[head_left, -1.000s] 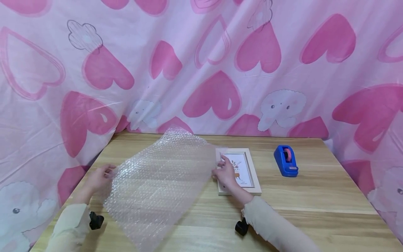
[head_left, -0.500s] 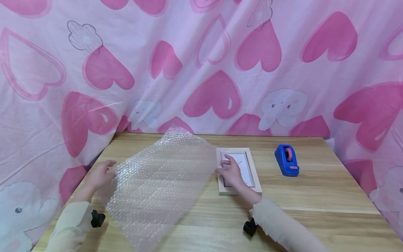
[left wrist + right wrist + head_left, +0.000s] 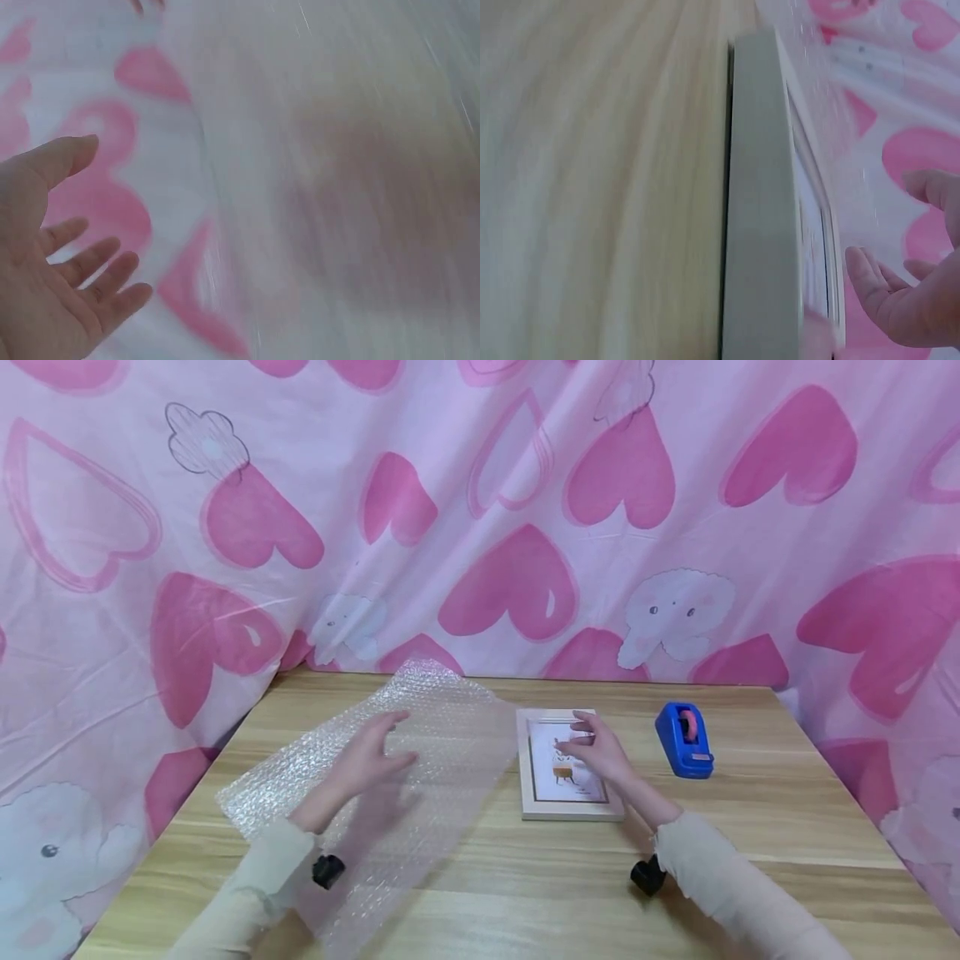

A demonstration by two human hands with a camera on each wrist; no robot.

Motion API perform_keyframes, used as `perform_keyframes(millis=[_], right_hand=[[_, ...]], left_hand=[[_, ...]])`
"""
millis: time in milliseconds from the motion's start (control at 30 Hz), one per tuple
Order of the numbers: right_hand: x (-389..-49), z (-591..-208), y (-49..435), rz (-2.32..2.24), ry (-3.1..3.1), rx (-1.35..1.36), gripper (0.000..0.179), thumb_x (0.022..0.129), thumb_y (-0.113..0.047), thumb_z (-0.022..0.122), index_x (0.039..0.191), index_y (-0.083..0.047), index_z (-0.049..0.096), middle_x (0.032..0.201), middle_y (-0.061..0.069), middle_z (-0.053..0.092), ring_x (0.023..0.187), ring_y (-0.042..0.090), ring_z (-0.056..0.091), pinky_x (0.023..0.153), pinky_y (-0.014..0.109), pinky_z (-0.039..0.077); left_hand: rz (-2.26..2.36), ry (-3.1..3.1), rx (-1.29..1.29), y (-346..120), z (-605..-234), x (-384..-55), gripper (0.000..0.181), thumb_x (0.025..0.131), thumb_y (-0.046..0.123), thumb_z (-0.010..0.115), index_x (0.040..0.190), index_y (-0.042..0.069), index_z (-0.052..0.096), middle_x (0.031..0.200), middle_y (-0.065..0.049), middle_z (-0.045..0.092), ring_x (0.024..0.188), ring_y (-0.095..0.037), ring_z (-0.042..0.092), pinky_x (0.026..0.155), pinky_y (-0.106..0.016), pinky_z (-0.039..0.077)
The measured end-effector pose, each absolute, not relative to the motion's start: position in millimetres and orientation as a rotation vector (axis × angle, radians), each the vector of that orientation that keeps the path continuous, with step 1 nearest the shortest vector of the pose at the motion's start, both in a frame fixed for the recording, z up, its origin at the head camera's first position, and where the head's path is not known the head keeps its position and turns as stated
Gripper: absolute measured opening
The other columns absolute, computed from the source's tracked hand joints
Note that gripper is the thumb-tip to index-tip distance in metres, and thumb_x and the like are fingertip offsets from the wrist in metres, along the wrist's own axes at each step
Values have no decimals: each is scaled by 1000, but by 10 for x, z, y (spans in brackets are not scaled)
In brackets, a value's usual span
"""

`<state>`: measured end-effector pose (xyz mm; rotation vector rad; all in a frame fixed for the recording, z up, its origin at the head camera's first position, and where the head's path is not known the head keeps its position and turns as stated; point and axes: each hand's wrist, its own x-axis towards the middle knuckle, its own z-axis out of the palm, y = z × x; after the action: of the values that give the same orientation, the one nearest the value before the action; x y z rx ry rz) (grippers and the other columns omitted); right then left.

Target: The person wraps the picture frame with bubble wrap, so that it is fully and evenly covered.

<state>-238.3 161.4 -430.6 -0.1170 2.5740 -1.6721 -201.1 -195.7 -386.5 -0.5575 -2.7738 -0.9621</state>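
Note:
A sheet of bubble wrap [image 3: 442,760] lies across the left and middle of the wooden table. Over it hovers my left hand [image 3: 367,756], fingers spread and holding nothing; the left wrist view shows the same loose fingers [image 3: 116,281] beside the blurred wrap [image 3: 360,187]. A light wooden picture frame [image 3: 536,807] with a plant print lies flat at the wrap's right corner. Above its upper right part is my right hand [image 3: 603,752], fingers relaxed and apart. In the right wrist view the frame's side [image 3: 761,210] stands left of the hand [image 3: 911,285].
A blue tape dispenser [image 3: 684,743] with a pink roll stands to the right of the picture frame. The wooden table [image 3: 787,827] runs back to a pink heart-patterned cloth [image 3: 502,585] hanging behind and at both sides.
My left hand has left the wrap's left edge and moved right over the sheet, whose left corner now lies spread out. My right hand has shifted right across the picture frame.

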Motion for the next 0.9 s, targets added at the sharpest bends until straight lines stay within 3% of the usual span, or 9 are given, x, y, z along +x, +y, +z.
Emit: perform_keyframes(millis=[400,567,700,900], right_hand=[[-2590,-4386,2055,-1468,2649,-19,69,85,-20,63,139,0,26,130,25,40,112,37,45,87,45,48],[-2643,-4478,2090,-1458,2661,-51,72,84,-18,64,140,2,24,126,27,42,110,38,46,92,47,43],[-2687,-4531,2103,-1414,2700,-101,72,82,-13,65,138,7,25,118,26,47,101,34,49,87,42,44],[-2743,-4588,2145,-1332,2698,-207,56,79,-9,67,127,9,42,105,21,54,91,27,49,78,33,44]], left_hand=[[-1308,-2913,-389,-746,-3895,-1734,86,60,29,83,133,9,42,128,-10,50,104,-26,54,78,-37,50],[-1343,-2947,-398,-504,-4068,-1681,82,63,29,82,132,4,43,123,-11,54,100,-26,56,77,-35,50],[-1299,-2945,-491,-390,-4178,-1655,76,67,29,79,131,5,45,118,-13,58,96,-26,58,75,-34,50],[-1259,-2927,-590,-259,-4264,-1656,68,71,25,76,129,7,47,121,-12,57,107,-28,55,87,-38,46]])
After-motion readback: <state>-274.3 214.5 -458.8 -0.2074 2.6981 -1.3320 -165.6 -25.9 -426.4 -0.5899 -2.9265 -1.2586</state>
